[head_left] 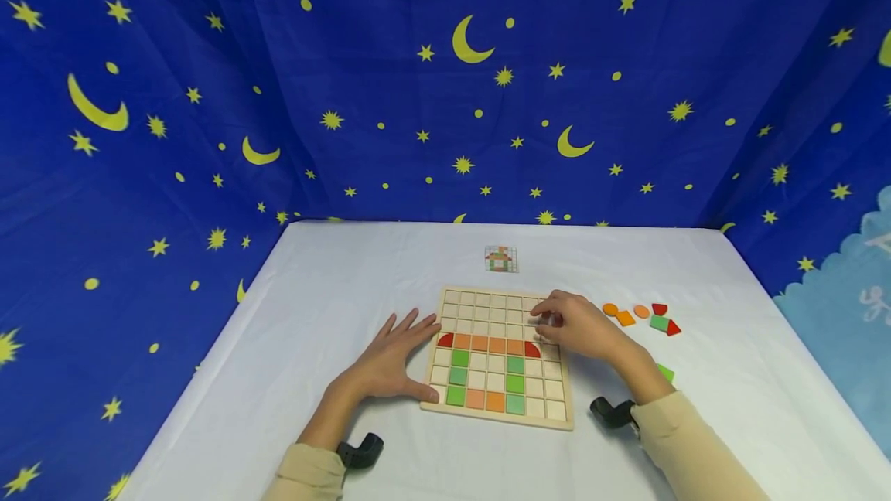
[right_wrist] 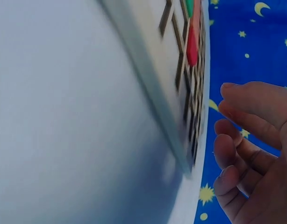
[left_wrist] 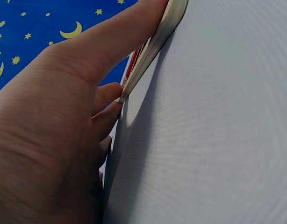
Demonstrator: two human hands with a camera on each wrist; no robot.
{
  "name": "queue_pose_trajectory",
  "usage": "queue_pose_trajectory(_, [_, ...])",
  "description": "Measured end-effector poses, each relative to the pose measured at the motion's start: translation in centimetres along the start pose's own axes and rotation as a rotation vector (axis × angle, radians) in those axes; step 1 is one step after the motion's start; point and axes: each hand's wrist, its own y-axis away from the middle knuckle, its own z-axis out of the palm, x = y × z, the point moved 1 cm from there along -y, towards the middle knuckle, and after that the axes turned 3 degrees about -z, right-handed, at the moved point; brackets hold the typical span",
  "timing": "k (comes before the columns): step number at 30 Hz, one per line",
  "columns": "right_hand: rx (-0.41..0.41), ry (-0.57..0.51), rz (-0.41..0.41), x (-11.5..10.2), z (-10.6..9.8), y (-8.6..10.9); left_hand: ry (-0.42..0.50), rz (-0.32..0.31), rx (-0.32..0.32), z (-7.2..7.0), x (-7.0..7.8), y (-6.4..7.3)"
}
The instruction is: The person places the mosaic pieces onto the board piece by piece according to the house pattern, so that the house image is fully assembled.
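A wooden grid board (head_left: 496,418) lies on the white table. My left hand (head_left: 383,362) rests along its left edge, fingers spread and thumb at the lower left corner; the left wrist view shows the thumb against the wooden rim. Over the upper right squares hovers my right hand (head_left: 588,331), fingers loosely bent. In the right wrist view nothing shows between those fingers (right_wrist: 255,98). A row of orange squares (head_left: 479,343) runs across the board between two red quarter-rounds (head_left: 445,340). Below it stand two columns of green squares (head_left: 459,376), with orange squares (head_left: 495,402) between them at the bottom.
Right of the board lie loose pieces: an orange circle (head_left: 609,309), orange square (head_left: 626,318), peach circle (head_left: 642,311), red rounded piece (head_left: 659,308), green square (head_left: 658,322) and red triangle (head_left: 673,327). The right forearm partly hides a green piece (head_left: 666,373). A pattern card (head_left: 501,260) lies behind the board.
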Motion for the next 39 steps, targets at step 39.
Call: queue_pose_trajectory(39, [0.046, 0.070, 0.167, 4.0, -1.5, 2.9, 0.010, 0.003, -0.004, 0.0, -0.1, -0.1])
